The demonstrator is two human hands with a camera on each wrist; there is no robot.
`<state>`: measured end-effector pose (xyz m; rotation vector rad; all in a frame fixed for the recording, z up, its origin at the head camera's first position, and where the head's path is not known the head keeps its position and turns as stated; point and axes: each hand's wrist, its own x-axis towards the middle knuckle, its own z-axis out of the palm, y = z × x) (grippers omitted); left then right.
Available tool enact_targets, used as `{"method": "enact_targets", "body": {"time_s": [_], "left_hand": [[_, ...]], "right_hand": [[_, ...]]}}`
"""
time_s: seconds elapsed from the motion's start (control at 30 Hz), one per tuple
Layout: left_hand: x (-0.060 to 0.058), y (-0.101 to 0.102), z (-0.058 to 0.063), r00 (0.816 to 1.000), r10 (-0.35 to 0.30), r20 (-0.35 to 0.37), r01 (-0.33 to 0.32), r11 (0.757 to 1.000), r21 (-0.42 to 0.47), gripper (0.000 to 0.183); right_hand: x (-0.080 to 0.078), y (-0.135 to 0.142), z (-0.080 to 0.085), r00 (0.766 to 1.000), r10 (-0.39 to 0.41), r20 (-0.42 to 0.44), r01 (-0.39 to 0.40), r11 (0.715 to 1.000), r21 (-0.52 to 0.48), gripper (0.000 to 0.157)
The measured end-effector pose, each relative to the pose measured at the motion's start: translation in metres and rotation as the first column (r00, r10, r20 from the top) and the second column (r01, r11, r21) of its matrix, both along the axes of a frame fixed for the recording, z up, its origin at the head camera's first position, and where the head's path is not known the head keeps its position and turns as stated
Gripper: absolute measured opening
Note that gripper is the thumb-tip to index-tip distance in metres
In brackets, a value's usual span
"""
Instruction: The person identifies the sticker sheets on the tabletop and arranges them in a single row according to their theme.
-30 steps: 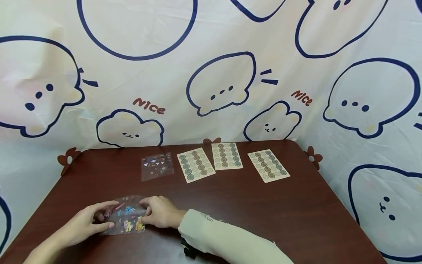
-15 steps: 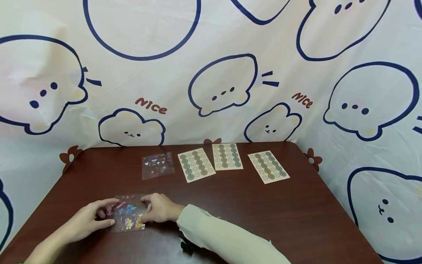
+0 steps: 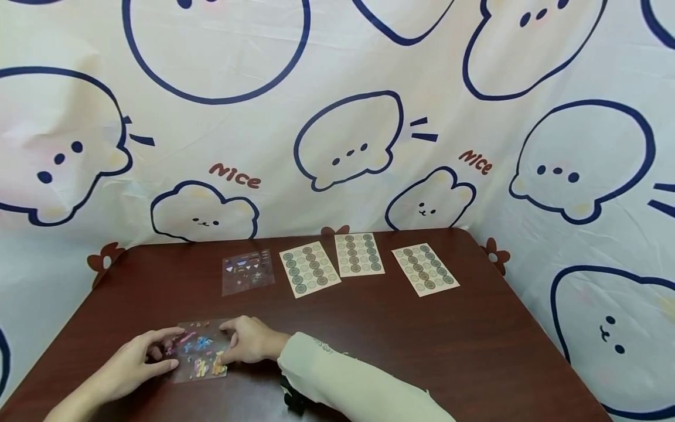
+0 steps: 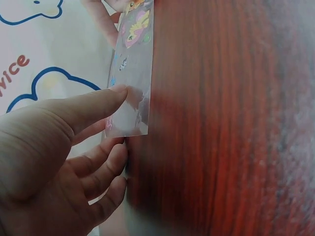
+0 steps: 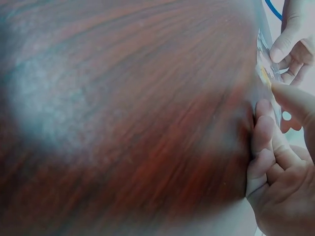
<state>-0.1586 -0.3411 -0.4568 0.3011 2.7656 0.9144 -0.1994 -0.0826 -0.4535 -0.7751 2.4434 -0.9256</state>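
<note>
A clear sticker sheet (image 3: 203,357) with small colourful pony figures lies on the table between both hands. My left hand (image 3: 129,366) is at its left edge, thumb and index finger extended and apart. In the left wrist view, the left thumb (image 4: 93,105) rests on top of the sheet, while the other fingers lie past the edge. My right hand (image 3: 254,340) holds the right edge, its index finger near the far corner and its thumb lower down. The right wrist view shows the right thumb (image 5: 290,101) on the sheet with several fingers curled against the table.
On the brown table (image 3: 390,351), another clear sticker sheet (image 3: 248,272) lies at the back left. Three cream sheets of round stickers lie further right: one sheet (image 3: 310,269), a second (image 3: 360,255) and a third (image 3: 425,269). A patterned cloth (image 3: 263,135) hangs behind.
The head view has shifted slightly. Both hands and the sticker sheet keep nearly the same places relative to each other.
</note>
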Motion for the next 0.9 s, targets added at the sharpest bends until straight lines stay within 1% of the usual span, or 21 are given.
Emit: {"method": "enact_targets", "body": {"time_s": [0.17, 0.33, 0.5, 0.6, 0.7, 0.8, 0.9], "left_hand": [[0.002, 0.001, -0.003, 1.0, 0.013, 0.005, -0.013, 1.0, 0.006, 0.059], [0.003, 0.001, -0.007, 1.0, 0.016, -0.017, -0.016, 1.0, 0.002, 0.057], [0.005, 0.0, -0.008, 1.0, 0.026, -0.018, -0.026, 1.0, -0.016, 0.06], [0.008, 0.0, -0.008, 0.999, 0.03, -0.014, -0.03, 0.999, -0.026, 0.061], [0.009, 0.0, -0.007, 0.999, 0.03, -0.028, -0.031, 0.999, -0.044, 0.062], [0.008, 0.001, -0.004, 0.998, 0.032, -0.046, -0.035, 0.998, -0.055, 0.061], [0.005, 0.002, -0.001, 0.999, 0.022, -0.048, -0.024, 0.999, -0.038, 0.061]], "right_hand": [[0.0, -0.003, -0.001, 0.996, 0.031, -0.078, -0.024, 0.996, 0.082, 0.064], [0.0, -0.005, -0.001, 0.988, 0.059, -0.14, -0.037, 0.987, 0.156, 0.063], [0.002, -0.009, -0.001, 0.987, 0.035, -0.159, -0.001, 0.978, 0.207, 0.063], [0.004, -0.011, -0.001, 0.988, 0.021, -0.155, 0.015, 0.975, 0.223, 0.064], [0.004, -0.013, -0.001, 0.987, 0.017, -0.16, 0.021, 0.972, 0.233, 0.066], [0.002, -0.014, -0.001, 0.983, 0.011, -0.184, 0.035, 0.969, 0.244, 0.067], [-0.001, -0.014, 0.0, 0.978, -0.002, -0.21, 0.058, 0.963, 0.261, 0.068]]}}
